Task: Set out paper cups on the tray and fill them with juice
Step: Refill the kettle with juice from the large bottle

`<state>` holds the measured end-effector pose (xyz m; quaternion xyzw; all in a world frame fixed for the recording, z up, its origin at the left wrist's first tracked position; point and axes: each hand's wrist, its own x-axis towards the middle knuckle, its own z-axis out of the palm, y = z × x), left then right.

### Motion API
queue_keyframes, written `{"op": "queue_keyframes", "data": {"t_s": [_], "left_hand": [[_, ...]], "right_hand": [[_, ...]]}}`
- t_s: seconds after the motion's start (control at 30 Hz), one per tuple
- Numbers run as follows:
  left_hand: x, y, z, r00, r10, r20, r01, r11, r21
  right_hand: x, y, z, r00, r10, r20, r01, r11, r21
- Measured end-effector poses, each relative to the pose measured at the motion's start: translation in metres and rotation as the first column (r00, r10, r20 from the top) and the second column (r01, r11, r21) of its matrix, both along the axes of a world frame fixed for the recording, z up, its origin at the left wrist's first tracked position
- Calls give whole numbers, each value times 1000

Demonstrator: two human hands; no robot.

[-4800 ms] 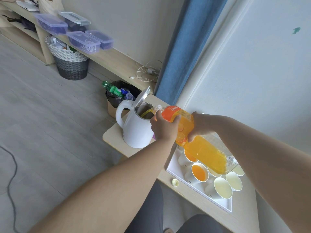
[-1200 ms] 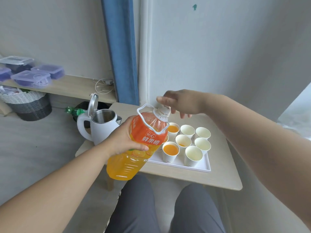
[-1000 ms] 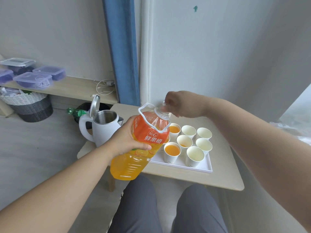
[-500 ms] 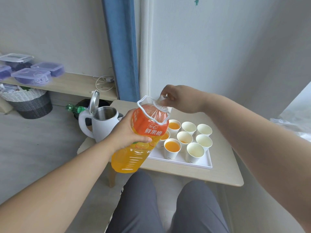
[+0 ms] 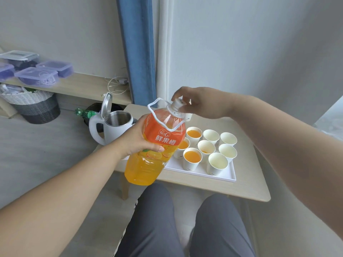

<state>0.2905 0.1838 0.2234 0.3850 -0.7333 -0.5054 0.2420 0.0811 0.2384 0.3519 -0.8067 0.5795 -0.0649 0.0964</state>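
Observation:
My left hand (image 5: 136, 138) grips a large orange juice bottle (image 5: 157, 147) by its shoulder and holds it tilted above the table's near edge. My right hand (image 5: 200, 102) pinches the white cap (image 5: 178, 103) on the bottle's neck. A white carry loop hangs from the neck. Behind the bottle a white tray (image 5: 219, 174) holds several white paper cups. Three cups hold juice, one of them (image 5: 192, 161) at the front. A middle cup (image 5: 206, 148) holds only a little. The cups on the right, such as the front one (image 5: 217, 163), look empty.
A white electric kettle (image 5: 111, 125) with its lid up stands at the left end of the small wooden table (image 5: 246, 186). My knees are under the near edge. A long shelf with plastic boxes (image 5: 37, 76), a woven basket (image 5: 31, 102) and a blue curtain lie beyond.
4.8 s ago both hands tipped the bottle, pouring toward the kettle. The bottle now stands more upright in my left hand. In the last second my right hand closed on the cap.

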Motion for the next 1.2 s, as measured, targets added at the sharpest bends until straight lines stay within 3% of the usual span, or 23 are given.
{"op": "queue_keyframes", "data": {"t_s": [0.13,0.27,0.33,0.43,0.53,0.6,0.7,0.8,0.87,0.97,1.07,1.13,1.2], "left_hand": [[-5,2,0,1000,24,-8,-24,999,-32],[-10,4,-8,996,84,-27,-85,995,-58],[-10,4,-9,997,75,-17,-76,995,-61],[-5,0,-7,998,58,-24,-59,998,-26],[4,-5,-3,1000,-4,-30,5,1000,23],[7,-5,-1,999,-46,-1,46,998,35],[5,-2,-2,999,-40,5,40,999,18],[-1,1,-6,999,28,-28,-29,999,-15],[-1,3,-7,999,30,-28,-30,999,-16],[8,1,-7,997,-80,5,80,997,24],[15,-1,-1,969,-244,24,241,967,84],[15,1,5,948,-318,24,313,942,124],[13,2,7,942,-335,19,329,934,138]], "right_hand": [[-2,-4,-7,998,-58,-14,57,996,-68],[5,-13,-26,942,-316,-110,294,938,-183],[8,-13,-31,913,-372,-165,329,914,-237],[7,-12,-29,967,-248,-53,231,949,-214],[5,-4,-15,994,-15,106,20,998,-53],[3,-2,-11,996,29,88,-26,999,-36],[3,-5,-21,999,-26,30,29,994,-109],[7,-10,-35,982,-190,8,188,966,-174],[9,-10,-37,970,-227,-83,204,952,-227],[6,-7,-36,985,-80,-154,25,943,-333],[2,-5,-36,960,224,-168,-279,812,-513],[3,-3,-33,948,287,-140,-315,768,-558],[6,-2,-32,964,248,-95,-258,795,-549]]}}
